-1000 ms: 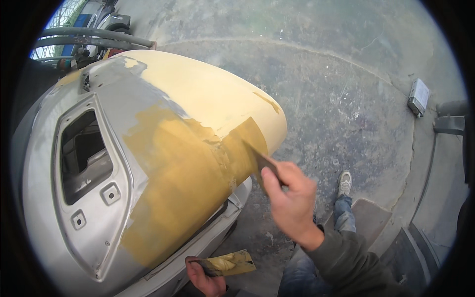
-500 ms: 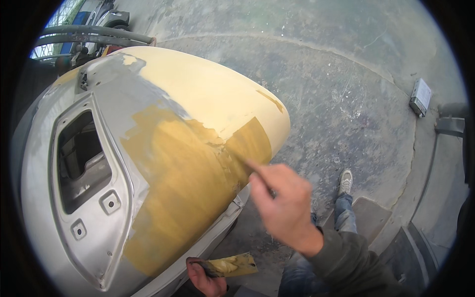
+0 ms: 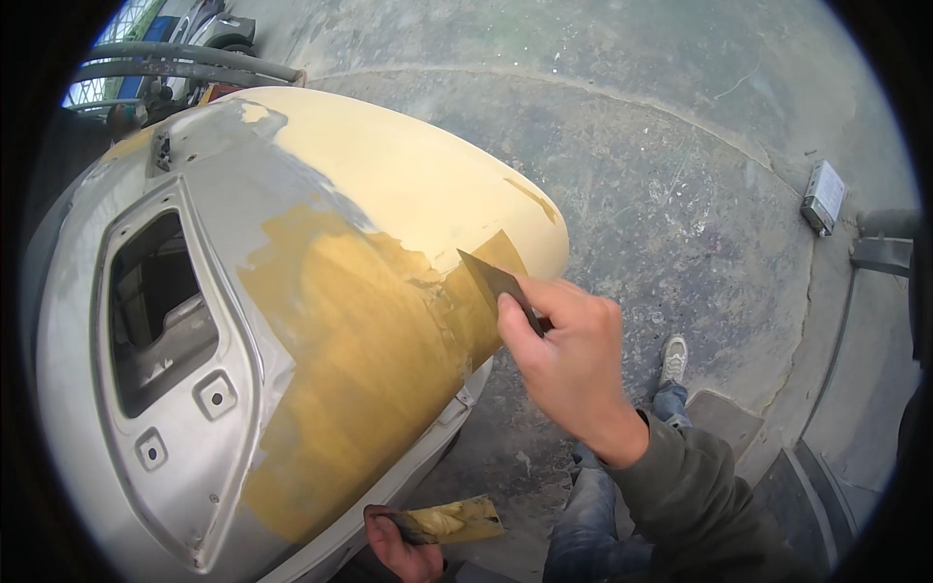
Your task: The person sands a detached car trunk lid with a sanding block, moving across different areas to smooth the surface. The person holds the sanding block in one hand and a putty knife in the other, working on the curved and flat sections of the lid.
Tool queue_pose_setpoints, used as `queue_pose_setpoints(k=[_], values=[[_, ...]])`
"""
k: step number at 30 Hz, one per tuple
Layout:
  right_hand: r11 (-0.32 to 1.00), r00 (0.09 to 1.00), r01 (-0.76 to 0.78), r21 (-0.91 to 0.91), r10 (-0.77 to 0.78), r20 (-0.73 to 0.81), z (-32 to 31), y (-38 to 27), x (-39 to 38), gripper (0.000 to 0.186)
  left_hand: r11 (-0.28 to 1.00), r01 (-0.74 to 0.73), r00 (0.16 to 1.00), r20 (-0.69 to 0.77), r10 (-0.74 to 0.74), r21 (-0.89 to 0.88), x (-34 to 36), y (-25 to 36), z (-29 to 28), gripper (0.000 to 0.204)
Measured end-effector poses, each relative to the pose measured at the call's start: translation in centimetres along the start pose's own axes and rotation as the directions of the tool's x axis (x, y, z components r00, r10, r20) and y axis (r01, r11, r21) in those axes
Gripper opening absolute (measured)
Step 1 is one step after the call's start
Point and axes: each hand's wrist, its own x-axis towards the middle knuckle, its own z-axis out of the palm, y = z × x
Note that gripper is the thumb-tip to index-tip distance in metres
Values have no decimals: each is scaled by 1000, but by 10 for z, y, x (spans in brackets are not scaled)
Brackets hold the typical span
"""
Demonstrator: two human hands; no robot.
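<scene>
My right hand is closed around a dark, flat putty scraper, whose pointed corner lies over the edge between ochre filler and cream surface. Whether the blade touches the panel I cannot tell. Low in the picture my left hand grips a second flat putty knife with a lump of yellow filler on it. Beside both hands curves a large vehicle body panel, bare grey metal at left. Smeared ochre filler covers its middle, and smooth cream filler or primer its far right end.
An oblong window-like opening is cut into the metal at left. Grey pipes and part of a vehicle stand at the far left. A white box sits on the concrete floor at right, beyond my shoe.
My right hand has turned, and the scraper blade has swung up and left, now showing its flat face. The left hand stays nearly still with its loaded putty knife.
</scene>
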Motion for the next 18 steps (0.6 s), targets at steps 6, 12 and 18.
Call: queue_pose_setpoints(k=[6,12,18], values=[[980,979,197,25,-196,-50,18,-14,-11,26,1000,19,999,36,-18,-10,0,2,-3,27],[993,991,111,26,-109,-75,3,-5,11,16,1000,-6,999,-45,7,29,-3,0,-6,26],[983,993,114,143,-110,-33,13,-2,20,15,1000,11,1000,14,-10,-16,-2,-1,-21,25]])
